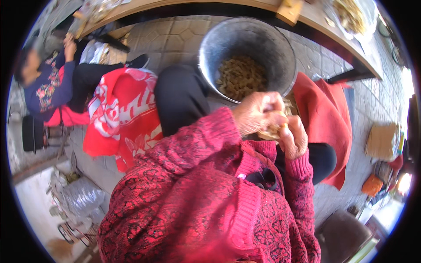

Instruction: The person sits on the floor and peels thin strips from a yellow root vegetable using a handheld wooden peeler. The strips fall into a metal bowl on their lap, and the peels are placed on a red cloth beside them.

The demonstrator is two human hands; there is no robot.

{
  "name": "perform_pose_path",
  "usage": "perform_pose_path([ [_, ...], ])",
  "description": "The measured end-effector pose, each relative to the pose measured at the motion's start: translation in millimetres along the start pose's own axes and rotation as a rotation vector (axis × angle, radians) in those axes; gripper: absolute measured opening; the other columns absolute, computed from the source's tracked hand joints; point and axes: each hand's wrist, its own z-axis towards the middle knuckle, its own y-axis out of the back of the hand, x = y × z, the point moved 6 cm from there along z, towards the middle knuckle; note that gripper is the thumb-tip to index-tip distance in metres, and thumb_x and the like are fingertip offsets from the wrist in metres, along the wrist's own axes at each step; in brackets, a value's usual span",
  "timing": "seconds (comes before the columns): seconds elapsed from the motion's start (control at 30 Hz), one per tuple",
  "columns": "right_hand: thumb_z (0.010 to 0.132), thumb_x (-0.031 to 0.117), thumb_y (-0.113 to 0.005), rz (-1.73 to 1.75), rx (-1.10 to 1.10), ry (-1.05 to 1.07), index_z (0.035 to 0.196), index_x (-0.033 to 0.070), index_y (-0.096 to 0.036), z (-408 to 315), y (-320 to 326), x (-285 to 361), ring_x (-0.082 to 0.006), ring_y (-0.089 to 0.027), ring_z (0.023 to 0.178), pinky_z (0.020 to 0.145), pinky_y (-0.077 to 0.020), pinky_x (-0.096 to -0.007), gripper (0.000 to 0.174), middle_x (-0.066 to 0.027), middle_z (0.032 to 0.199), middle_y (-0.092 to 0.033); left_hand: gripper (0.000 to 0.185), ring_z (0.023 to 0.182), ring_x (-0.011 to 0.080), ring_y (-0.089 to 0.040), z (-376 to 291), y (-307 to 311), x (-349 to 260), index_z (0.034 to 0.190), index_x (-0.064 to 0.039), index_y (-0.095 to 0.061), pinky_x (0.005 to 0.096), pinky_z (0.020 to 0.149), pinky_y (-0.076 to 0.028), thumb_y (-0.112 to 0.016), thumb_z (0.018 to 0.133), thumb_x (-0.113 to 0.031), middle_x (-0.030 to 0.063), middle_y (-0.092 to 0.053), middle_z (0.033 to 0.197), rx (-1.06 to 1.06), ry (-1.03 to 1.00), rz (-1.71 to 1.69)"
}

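Both hands meet over my lap, just below the rim of a large grey metal bucket. My left hand pinches a small yellowish piece with its fingertips. My right hand closes on the same small piece from the other side. Pale, dry, crinkled pieces show under and between the fingers; what they are, I cannot tell. Many yellow-brown dried pieces cover the bottom of the bucket. More pale scraps lie between the bucket and the red cloth, partly hidden by my hands.
A wooden table stands beyond the bucket, bearing a small wooden block and a plastic bag of pale strips. Another person sits at left. A red cloth drapes over my knee; a red-and-white cloth lies opposite. A cardboard box stands at right.
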Motion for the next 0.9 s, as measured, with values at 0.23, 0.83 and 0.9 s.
perform_pose_path([
  [0.23,0.090,0.042,-0.051,0.045,-0.130,-0.017,0.099,0.001,-0.052,-1,11,1,-0.0054,-0.046,0.049,0.043,-0.0347,-0.0169,0.041,-0.0038,0.073,-0.056,0.021,0.080,0.0105,-0.060,-7,-15,0,0.106,-0.001,-0.057,0.0202,0.067,-0.049,-0.060,0.087,-0.009,0.0070,-0.063,0.091,0.162,0.002,-0.542],
  [0.83,0.085,0.039,-0.062,0.134,-0.133,0.172,0.122,0.003,-0.038,12,-11,-7,-0.0151,-0.056,0.063,0.059,-0.0456,-0.0255,0.057,-0.0064,0.079,-0.057,0.040,0.079,0.0152,-0.060,-13,13,1,0.109,-0.002,-0.059,0.0245,0.071,-0.049,-0.047,0.094,-0.037,0.0077,-0.062,0.084,0.153,-0.310,-0.092],
  [0.9,0.085,0.038,-0.061,0.035,-0.176,0.156,0.116,0.001,-0.044,9,-8,-5,-0.0171,-0.058,0.069,0.066,-0.0478,-0.0281,0.052,-0.0039,0.076,-0.057,0.043,0.076,0.0204,-0.062,-16,9,9,0.100,0.002,-0.059,0.0325,0.067,-0.054,-0.045,0.094,-0.038,0.0119,-0.061,0.082,0.269,-0.108,-0.464],
])
